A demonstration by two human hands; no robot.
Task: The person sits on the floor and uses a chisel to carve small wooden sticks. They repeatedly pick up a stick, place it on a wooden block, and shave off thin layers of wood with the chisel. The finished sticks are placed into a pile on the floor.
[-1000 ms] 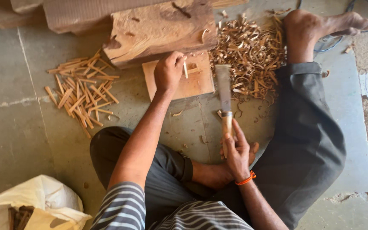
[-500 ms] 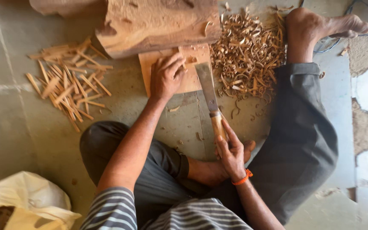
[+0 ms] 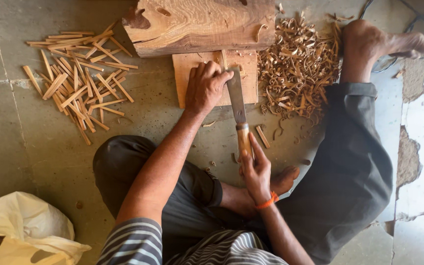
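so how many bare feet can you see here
2: one foot at the top right beside the wood shavings, the other foot tucked under the right hand, partly hidden.

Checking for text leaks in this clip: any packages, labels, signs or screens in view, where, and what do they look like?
White plastic bag: bottom-left corner on the floor, crumpled, open, wooden pieces showing inside; no print visible.
No labels, signs or screens in view.
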